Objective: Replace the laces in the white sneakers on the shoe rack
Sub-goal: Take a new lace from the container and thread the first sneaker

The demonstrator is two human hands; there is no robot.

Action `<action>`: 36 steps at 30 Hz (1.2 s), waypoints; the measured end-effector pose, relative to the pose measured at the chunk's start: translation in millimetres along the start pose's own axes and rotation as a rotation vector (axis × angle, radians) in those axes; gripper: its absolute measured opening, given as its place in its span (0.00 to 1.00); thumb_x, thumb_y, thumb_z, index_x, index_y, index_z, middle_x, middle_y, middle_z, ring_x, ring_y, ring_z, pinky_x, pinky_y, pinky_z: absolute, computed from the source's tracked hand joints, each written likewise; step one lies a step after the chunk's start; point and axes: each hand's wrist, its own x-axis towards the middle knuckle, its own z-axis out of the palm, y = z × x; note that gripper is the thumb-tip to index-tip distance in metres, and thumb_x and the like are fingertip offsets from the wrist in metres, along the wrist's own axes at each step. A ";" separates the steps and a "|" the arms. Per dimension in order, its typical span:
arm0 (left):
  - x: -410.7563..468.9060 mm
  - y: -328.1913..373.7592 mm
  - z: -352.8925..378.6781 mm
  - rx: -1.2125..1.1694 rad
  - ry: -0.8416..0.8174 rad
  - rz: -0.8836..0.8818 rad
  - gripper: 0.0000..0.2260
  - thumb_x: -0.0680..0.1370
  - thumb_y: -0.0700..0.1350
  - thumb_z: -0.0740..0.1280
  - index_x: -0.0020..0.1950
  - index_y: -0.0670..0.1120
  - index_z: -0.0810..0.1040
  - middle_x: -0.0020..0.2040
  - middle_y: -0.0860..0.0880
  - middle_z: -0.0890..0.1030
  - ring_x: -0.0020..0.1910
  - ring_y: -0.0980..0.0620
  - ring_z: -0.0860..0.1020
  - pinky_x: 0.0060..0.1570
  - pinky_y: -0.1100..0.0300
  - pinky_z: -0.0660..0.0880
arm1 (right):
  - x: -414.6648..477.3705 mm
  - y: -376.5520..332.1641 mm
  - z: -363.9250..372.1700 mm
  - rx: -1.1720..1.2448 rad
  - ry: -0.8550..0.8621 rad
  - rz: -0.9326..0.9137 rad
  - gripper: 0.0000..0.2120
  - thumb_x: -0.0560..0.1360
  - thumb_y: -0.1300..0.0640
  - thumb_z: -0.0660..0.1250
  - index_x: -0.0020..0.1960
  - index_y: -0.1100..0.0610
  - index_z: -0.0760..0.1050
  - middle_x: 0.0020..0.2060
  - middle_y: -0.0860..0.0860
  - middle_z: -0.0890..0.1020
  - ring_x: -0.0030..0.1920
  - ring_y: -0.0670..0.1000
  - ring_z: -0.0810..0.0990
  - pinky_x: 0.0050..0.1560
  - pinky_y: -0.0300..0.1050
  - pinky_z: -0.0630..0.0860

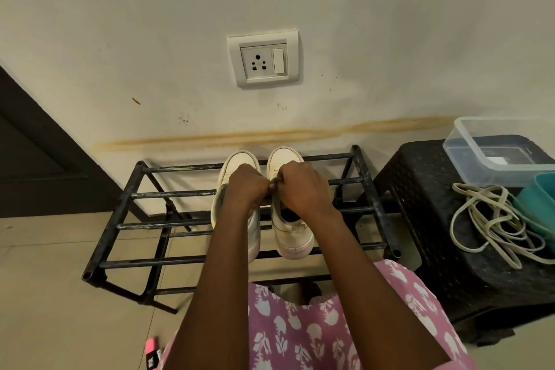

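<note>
Both hands are bunched up together right over the sneakers, knuckles nearly touching. The right hand [303, 189] has thumb and finger curled in tight, pinching a small pale strip [274, 181] at the throat of the right sneaker [292, 231]. It's too tiny for me to say exactly what it is. The left hand [247, 186] is curled too, fingertips pressed against that same spot, but its back hides the tips, so I can't tell if it's actually gripping the strip or just meeting it.

The left sneaker [237, 164] sits just beside the right one, mostly under the left wrist. The pair is side by side around the middle of the top tier of the black metal shoe rack [135, 195] — toes at the rear rail by the wall, heels near the front edge.

Off the rack's right end is a black plastic stool [420, 189]. A loose tangle of cream laces [492, 219] is piled on its top toward the front edge. Behind that, at the back of the stool, sits a clear plastic container [468, 144], with a teal tub [537, 204] touching the laces at the right edge.

On the wall above the sneakers is a white socket plate [263, 58], and a brownish streak [270, 133] runs along just above the rack. A pink floral garment [300, 333] covers the person's lap, and a pink marker-like thing [151, 345] lies on the floor at the lower left.
</note>
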 end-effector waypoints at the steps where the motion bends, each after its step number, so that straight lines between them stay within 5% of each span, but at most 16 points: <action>1: 0.8 -2.3 -1.5 0.000 -0.011 0.026 0.15 0.73 0.31 0.67 0.29 0.42 0.70 0.29 0.45 0.74 0.30 0.51 0.75 0.32 0.59 0.78 | 0.0 -0.4 1.4 -0.019 0.007 -0.011 0.10 0.77 0.58 0.63 0.57 0.59 0.78 0.51 0.56 0.81 0.52 0.55 0.79 0.48 0.47 0.76; 3: -0.4 -3.4 -3.5 -0.044 -0.023 0.016 0.13 0.72 0.31 0.69 0.29 0.38 0.72 0.29 0.41 0.76 0.29 0.48 0.77 0.33 0.57 0.79 | 0.3 1.0 1.7 -0.033 0.019 -0.027 0.11 0.78 0.59 0.62 0.58 0.58 0.77 0.52 0.56 0.81 0.53 0.55 0.79 0.50 0.47 0.76; 7: -4.6 2.1 -7.7 -0.184 -0.104 -0.066 0.05 0.77 0.32 0.63 0.44 0.31 0.77 0.39 0.38 0.80 0.36 0.46 0.79 0.37 0.57 0.80 | 1.1 8.1 -1.8 0.056 0.040 -0.015 0.11 0.78 0.60 0.62 0.59 0.56 0.74 0.53 0.55 0.81 0.53 0.56 0.79 0.51 0.49 0.77; 13: -1.6 1.4 0.8 0.079 -0.027 0.014 0.06 0.75 0.35 0.67 0.49 0.33 0.81 0.46 0.35 0.82 0.44 0.42 0.81 0.54 0.48 0.78 | 4.3 15.1 0.9 0.132 0.040 -0.037 0.14 0.75 0.63 0.64 0.59 0.54 0.67 0.52 0.56 0.81 0.52 0.57 0.79 0.51 0.54 0.78; 20: -11.9 10.2 9.6 0.425 0.088 0.070 0.12 0.78 0.39 0.60 0.56 0.32 0.75 0.55 0.38 0.79 0.56 0.40 0.77 0.55 0.54 0.75 | 7.5 24.8 3.7 0.179 -0.006 -0.120 0.17 0.73 0.67 0.64 0.58 0.52 0.71 0.52 0.54 0.82 0.56 0.56 0.75 0.58 0.54 0.72; 26: -3.4 17.9 -7.0 -0.122 0.271 -0.023 0.13 0.80 0.37 0.56 0.62 0.34 0.71 0.54 0.40 0.78 0.52 0.41 0.78 0.53 0.52 0.76 | 9.4 45.2 -5.3 0.206 -0.008 -0.080 0.20 0.70 0.64 0.67 0.60 0.53 0.72 0.56 0.52 0.75 0.59 0.54 0.71 0.60 0.55 0.69; 29: -18.6 24.5 -15.6 -0.694 0.155 -0.022 0.11 0.81 0.38 0.49 0.48 0.40 0.70 0.38 0.44 0.79 0.38 0.46 0.78 0.43 0.54 0.75 | 10.3 57.3 -9.9 0.310 -0.094 0.007 0.22 0.66 0.58 0.75 0.58 0.53 0.73 0.53 0.50 0.71 0.56 0.53 0.72 0.60 0.53 0.70; 31: -22.3 22.7 -22.7 -0.834 0.118 -0.038 0.13 0.82 0.38 0.48 0.40 0.44 0.67 0.29 0.47 0.74 0.30 0.51 0.71 0.41 0.54 0.74 | 9.0 62.8 -13.5 0.387 -0.143 0.026 0.22 0.65 0.57 0.77 0.56 0.54 0.74 0.51 0.50 0.72 0.53 0.51 0.72 0.54 0.47 0.72; 33: -18.0 17.3 -29.6 -0.657 0.124 0.007 0.12 0.82 0.41 0.51 0.41 0.45 0.67 0.31 0.49 0.69 0.28 0.53 0.64 0.36 0.57 0.71 | 8.2 66.4 -14.7 0.432 -0.176 0.035 0.21 0.64 0.57 0.77 0.55 0.55 0.74 0.50 0.51 0.74 0.51 0.51 0.74 0.48 0.44 0.71; 36: -11.6 9.3 -33.8 0.002 0.139 0.190 0.11 0.80 0.50 0.62 0.56 0.44 0.74 0.46 0.48 0.75 0.41 0.51 0.73 0.44 0.58 0.68 | 7.6 68.5 -13.4 0.487 -0.195 0.058 0.21 0.65 0.56 0.77 0.55 0.56 0.74 0.49 0.52 0.76 0.49 0.52 0.75 0.43 0.42 0.71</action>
